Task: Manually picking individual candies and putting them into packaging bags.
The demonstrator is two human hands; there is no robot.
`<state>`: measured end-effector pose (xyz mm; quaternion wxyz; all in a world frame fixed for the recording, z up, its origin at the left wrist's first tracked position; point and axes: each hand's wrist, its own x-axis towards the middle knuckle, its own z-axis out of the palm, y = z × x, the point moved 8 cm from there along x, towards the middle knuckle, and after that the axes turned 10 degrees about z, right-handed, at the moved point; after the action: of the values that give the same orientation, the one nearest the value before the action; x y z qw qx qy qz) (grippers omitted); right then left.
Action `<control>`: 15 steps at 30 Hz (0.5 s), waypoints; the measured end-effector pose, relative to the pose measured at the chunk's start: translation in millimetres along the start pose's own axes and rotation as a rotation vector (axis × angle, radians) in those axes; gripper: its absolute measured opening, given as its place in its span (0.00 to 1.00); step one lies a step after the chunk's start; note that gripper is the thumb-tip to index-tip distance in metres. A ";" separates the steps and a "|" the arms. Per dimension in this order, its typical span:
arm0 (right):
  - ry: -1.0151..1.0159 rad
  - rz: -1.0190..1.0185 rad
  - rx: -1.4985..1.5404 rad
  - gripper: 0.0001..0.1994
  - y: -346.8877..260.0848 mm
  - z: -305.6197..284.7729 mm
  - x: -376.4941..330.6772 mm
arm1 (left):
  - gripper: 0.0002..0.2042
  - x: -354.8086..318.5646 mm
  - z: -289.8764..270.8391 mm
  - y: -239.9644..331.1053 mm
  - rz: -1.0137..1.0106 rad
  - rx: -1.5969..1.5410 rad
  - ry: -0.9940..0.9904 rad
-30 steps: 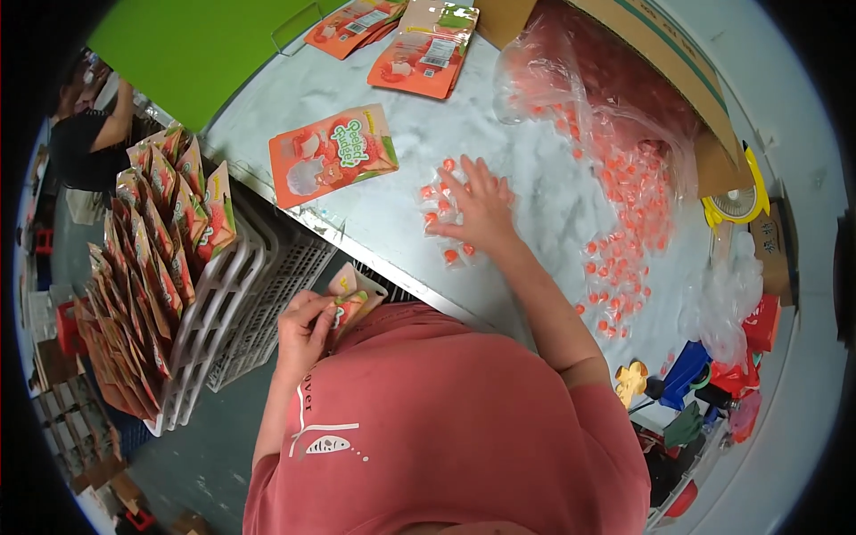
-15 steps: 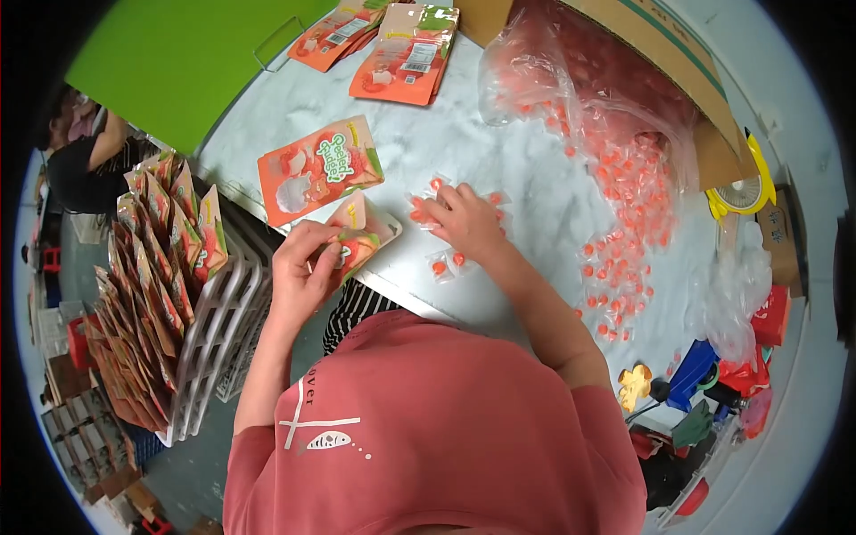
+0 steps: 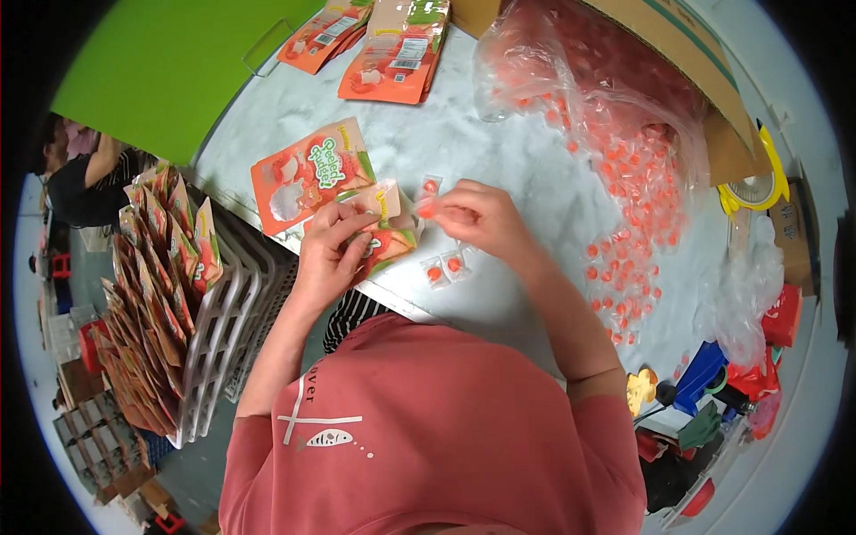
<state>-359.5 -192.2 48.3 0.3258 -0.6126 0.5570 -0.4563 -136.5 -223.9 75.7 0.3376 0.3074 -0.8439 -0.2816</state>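
My left hand (image 3: 332, 248) grips a small peach-and-red pouch (image 3: 392, 241) at the table's near edge, thumb on its front. Just right of the pouch, my right hand (image 3: 489, 219) is closed, with an individually wrapped red candy (image 3: 427, 210) at its fingertips. Whether more candies are inside those fingers is hidden. Another wrapped candy (image 3: 431, 186) shows just beyond the fingertips, and a pair of wrapped candies (image 3: 453, 265) lies below the hand. A second matching pouch (image 3: 290, 183) lies flat beyond my left hand, partly overlapped by the held one.
Many wrapped candies (image 3: 637, 196) spill from a clear bag (image 3: 535, 62) in a cardboard box (image 3: 687, 45). Stacked pouches (image 3: 383, 76) lie at the back. White crates (image 3: 214, 348) with upright pouches (image 3: 147, 330) stand left. A yellow fan (image 3: 756, 192) is at right; a person (image 3: 85, 174) sits far left.
My right hand has closed its fingers on a candy from the small group and turned toward the pouch. My left hand has moved right with the pouch, bringing it nearer my right hand.
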 end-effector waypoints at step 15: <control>-0.328 0.404 0.183 0.13 28.8 13.3 12.3 | 0.12 14.0 35.8 10.8 0.025 -0.164 -0.031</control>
<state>-358.8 -210.5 19.6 0.5501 -0.5228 0.5642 -0.3253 -174.8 -217.3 66.7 0.3520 0.2638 -0.8269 -0.3504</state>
